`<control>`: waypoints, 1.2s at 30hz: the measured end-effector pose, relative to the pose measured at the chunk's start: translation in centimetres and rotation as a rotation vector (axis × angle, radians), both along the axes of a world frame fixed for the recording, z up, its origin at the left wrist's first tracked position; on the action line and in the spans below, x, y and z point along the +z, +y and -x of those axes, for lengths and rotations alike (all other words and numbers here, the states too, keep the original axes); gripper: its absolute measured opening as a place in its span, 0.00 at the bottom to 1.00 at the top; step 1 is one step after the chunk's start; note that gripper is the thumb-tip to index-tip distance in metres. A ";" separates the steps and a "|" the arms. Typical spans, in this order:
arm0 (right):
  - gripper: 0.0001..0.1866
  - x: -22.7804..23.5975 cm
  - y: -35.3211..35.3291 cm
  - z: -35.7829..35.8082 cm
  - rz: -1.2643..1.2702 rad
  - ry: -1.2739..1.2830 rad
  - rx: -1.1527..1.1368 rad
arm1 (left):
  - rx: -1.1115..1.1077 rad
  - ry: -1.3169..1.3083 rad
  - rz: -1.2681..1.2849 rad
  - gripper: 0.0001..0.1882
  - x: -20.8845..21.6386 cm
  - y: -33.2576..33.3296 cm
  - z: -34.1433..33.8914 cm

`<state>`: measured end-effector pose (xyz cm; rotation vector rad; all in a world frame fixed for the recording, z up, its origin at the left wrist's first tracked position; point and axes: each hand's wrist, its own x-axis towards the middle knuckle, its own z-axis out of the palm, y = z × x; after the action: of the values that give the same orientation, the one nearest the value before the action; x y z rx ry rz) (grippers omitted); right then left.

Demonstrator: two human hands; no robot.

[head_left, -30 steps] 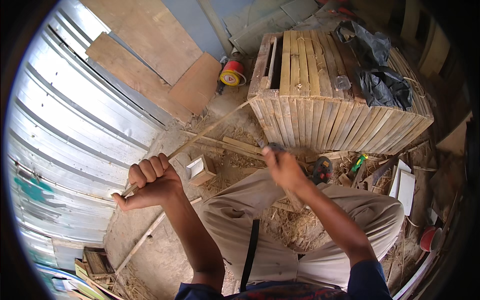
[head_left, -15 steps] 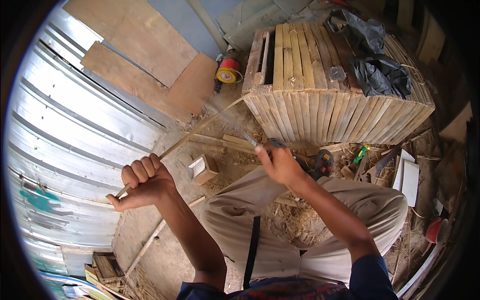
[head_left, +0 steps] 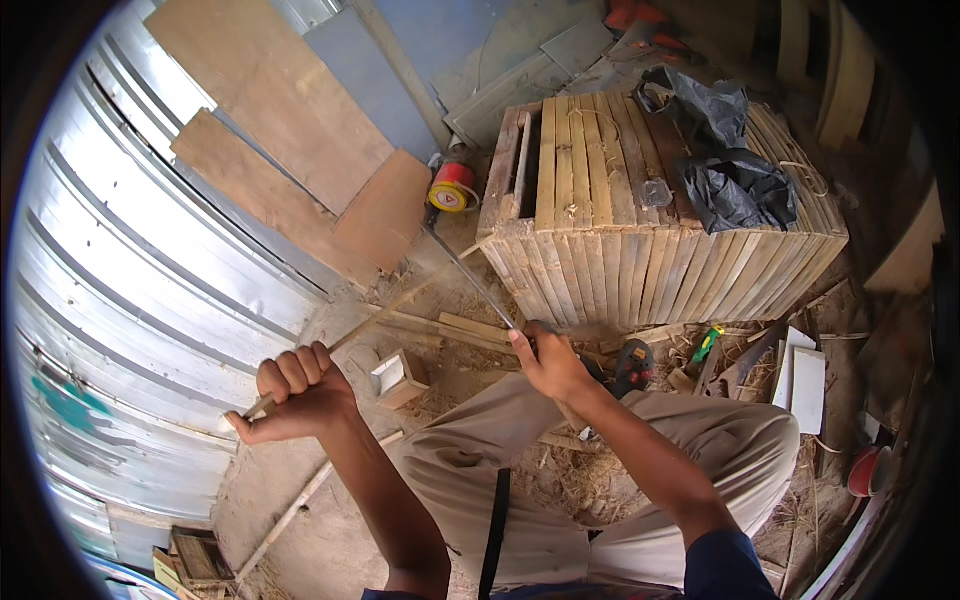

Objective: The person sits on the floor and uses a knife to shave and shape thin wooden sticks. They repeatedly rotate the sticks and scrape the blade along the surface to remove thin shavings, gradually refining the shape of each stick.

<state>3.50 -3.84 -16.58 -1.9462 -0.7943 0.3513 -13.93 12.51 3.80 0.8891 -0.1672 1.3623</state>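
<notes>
My left hand (head_left: 300, 395) is closed in a fist round the near end of a thin wooden strip (head_left: 402, 298). The strip slants away to the upper right, its far end by the near left corner of a slatted wooden crate (head_left: 640, 275). My right hand (head_left: 553, 365) grips a long, narrow, dark grey blade-like tool (head_left: 475, 277), its handle mostly hidden by the fingers. The blade points up and to the left and crosses the strip near its far end; whether they touch I cannot tell.
Black plastic (head_left: 740, 190) lies on the crate. A red and yellow cylinder (head_left: 453, 188) stands beside it. Nearby are a small wooden box (head_left: 402, 378), a green-handled tool (head_left: 707, 343), white boards (head_left: 800, 380) and wood scraps. Corrugated metal sheeting (head_left: 150, 270) walls the left.
The view has tilted, so the scene sits lower. The blade, blurred before, now shows sharply across the strip. Both hands keep their hold.
</notes>
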 end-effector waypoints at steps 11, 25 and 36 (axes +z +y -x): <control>0.32 1.7 0.3 0.4 -0.083 0.226 -0.164 | 0.143 0.021 0.113 0.30 0.7 -0.7 -0.5; 0.29 5.2 -1.8 4.7 -0.028 0.111 0.220 | 0.450 0.060 0.331 0.30 1.3 -3.1 -1.8; 0.23 7.5 -0.9 7.0 -0.034 0.160 0.122 | 0.403 0.022 0.360 0.32 0.6 -2.1 -0.9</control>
<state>-3.50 -4.77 -9.06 -1.8173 -0.8104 0.5562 -13.00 10.44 4.39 0.6506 0.2830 1.6875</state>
